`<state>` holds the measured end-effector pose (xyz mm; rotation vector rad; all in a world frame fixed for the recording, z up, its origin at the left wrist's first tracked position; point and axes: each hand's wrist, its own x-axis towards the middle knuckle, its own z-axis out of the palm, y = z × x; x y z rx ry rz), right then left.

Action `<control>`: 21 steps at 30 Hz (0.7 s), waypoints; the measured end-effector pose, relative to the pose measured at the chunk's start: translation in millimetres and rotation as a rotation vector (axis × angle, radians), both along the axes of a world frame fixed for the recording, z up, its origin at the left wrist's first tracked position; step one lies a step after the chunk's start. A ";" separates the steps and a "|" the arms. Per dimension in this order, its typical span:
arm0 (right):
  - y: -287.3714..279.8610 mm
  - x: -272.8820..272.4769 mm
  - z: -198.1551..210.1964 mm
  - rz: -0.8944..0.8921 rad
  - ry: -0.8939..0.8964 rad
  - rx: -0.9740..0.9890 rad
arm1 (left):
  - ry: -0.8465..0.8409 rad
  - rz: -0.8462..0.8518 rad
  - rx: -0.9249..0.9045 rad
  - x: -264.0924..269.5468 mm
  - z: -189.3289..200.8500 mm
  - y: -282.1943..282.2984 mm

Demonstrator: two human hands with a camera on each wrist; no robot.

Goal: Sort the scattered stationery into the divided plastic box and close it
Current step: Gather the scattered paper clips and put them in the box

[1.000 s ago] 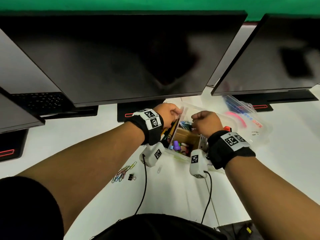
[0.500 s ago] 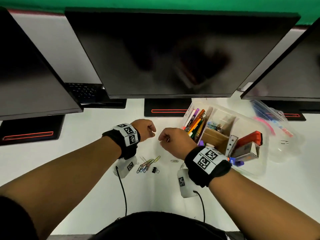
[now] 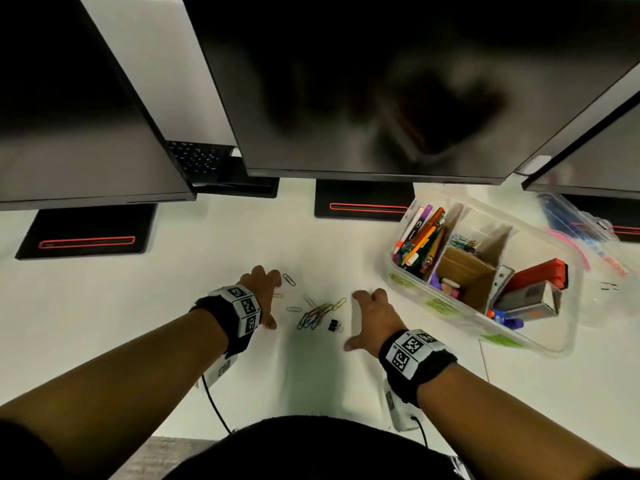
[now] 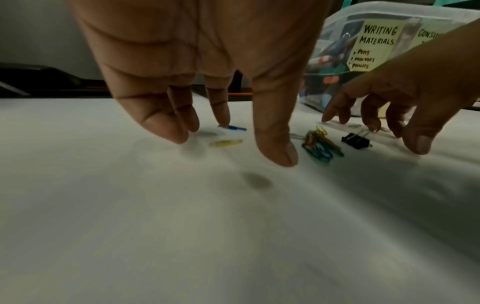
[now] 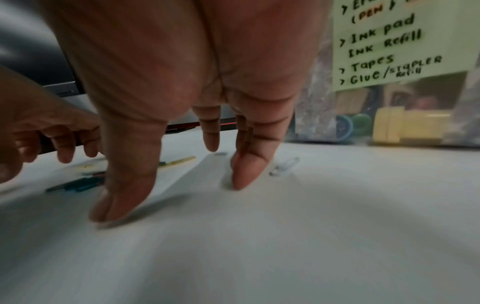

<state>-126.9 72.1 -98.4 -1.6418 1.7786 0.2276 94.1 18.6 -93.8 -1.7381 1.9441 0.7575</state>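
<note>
Head view: left hand and right hand, fingers spread and empty, flank the clips on the bench, seemingly to gather them.

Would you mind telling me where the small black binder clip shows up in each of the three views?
Head: black binder clip lies on the white desk at centre, just right of the coloured paper clip pile, between both hands.
Left wrist: right of centre, again just right of the pile.
Right wrist: not visible.
Shared landmark: the plastic box, seen at the right in every view.
</note>
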 end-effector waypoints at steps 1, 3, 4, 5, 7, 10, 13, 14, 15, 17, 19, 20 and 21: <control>0.6 1.7 -1.3 -0.024 -0.025 -0.003 | -0.013 0.005 0.009 1.4 -1.2 2.3; 0.8 7.2 -4.2 -0.051 -0.062 -0.010 | -0.001 0.017 0.005 2.5 -4.0 5.7; 0.5 9.8 -5.4 -0.062 -0.077 -0.018 | 0.021 0.026 -0.001 1.1 -4.7 6.5; 0.0 13.1 -6.5 -0.075 -0.090 -0.029 | 0.053 0.040 -0.007 -0.5 -5.8 7.8; -2.0 18.4 -7.2 -0.109 -0.117 -0.057 | 0.125 0.067 -0.022 -6.9 -6.8 9.5; -7.0 27.2 -8.4 -0.133 -0.137 -0.069 | 0.209 0.073 -0.039 -18.7 -8.9 12.7; -13.4 37.1 -7.3 -0.100 -0.139 -0.081 | 0.279 0.038 -0.044 -32.0 -11.2 15.3; -14.9 39.7 -6.4 -0.071 -0.143 -0.085 | 0.305 0.025 -0.045 -36.0 -11.3 15.7; -15.6 40.8 -6.3 -0.047 -0.153 -0.091 | 0.332 0.015 -0.048 -39.1 -11.4 15.5; -15.0 37.0 -3.8 -0.047 -0.176 -0.127 | 0.378 0.019 -0.075 -40.2 -9.2 11.5; -12.6 24.1 -1.0 -0.099 -0.139 -0.191 | 0.377 0.056 -0.136 -32.9 -5.9 4.0; -10.6 15.8 0.4 -0.118 -0.077 -0.221 | 0.354 0.065 -0.170 -27.2 -4.8 0.5; -8.5 8.1 1.5 -0.126 0.002 -0.232 | 0.315 0.061 -0.186 -21.2 -4.7 -2.5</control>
